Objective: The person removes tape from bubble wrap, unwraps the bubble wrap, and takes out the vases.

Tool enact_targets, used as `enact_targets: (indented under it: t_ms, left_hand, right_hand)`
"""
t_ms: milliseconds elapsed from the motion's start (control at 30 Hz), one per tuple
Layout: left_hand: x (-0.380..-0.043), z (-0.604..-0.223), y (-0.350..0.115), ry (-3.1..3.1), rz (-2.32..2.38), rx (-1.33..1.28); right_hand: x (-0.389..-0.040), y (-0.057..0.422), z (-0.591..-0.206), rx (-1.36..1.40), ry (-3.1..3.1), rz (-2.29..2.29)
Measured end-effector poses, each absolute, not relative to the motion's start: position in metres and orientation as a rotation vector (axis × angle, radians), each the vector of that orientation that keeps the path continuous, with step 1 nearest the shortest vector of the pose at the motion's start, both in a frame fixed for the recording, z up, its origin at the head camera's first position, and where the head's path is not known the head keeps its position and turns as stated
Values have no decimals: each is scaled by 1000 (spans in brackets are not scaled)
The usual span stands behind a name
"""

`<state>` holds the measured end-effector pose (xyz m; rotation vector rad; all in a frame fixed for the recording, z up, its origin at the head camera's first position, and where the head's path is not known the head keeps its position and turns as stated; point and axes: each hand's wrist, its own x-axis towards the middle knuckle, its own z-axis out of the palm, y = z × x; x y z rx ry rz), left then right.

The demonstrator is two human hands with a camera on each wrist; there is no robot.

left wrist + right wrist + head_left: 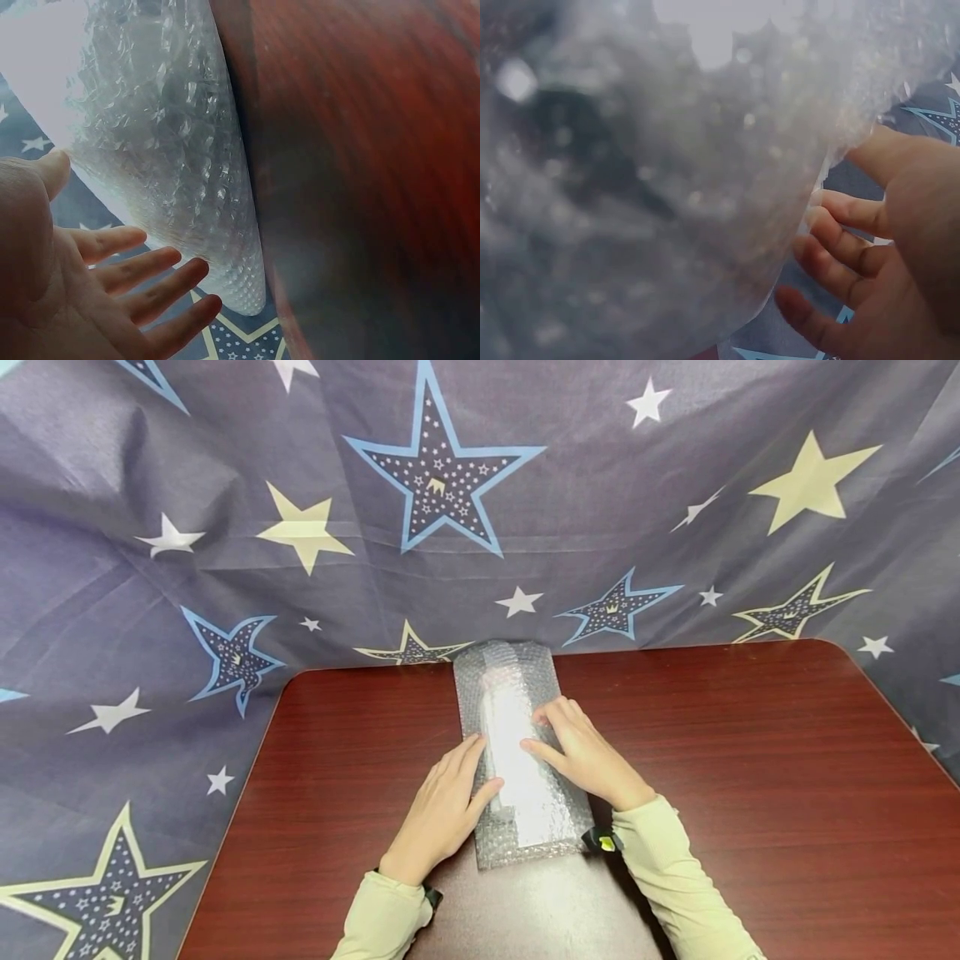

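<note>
Item one: a bubble-wrap package, translucent, with a pale, elongated form inside, contents unreadable under glare. Located centre to lower centre of the frame, on a red-brown wood-grain table. Long axis runs near to far, its upper end leaning slightly left and meeting the table's far edge.

Item two: a left hand, lower centre, at the package's left side. Fingers extended and spread, thumb well apart from them; nothing gripped. The package lies to the right of these fingertips.

Item three: a right hand, right of centre, fingers loosely bent, thumb apart; no pinch visible. The package lies to its left. This thumb sits nearer the long axis than the left one, and these fingertips reach a little higher up its length. How firmly either hand presses, I cannot tell.

Item four: a grey-blue star-print cloth, hung across the upper frame.
</note>
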<state>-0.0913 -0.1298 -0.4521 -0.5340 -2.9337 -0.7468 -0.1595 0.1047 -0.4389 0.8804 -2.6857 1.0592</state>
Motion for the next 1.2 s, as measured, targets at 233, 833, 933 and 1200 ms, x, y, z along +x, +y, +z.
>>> enact_targets:
  t_ms: [233, 833, 933, 1200]
  left_hand:
    - [-91, -452, -130, -2923, -742, -541]
    - [-91, -454, -129, -2929, -736, -536]
    - [-91, -454, -129, -2933, -737, -538]
    - [-91, -452, -129, -2935, -741, -543]
  right_hand:
    - [-158, 104, -438, 866, -2674, 1050]
    - [-159, 109, -441, 798, -2707, 964]
    - [-159, 109, -440, 798, -2709, 975]
    - [-158, 108, -436, 799, -2686, 988]
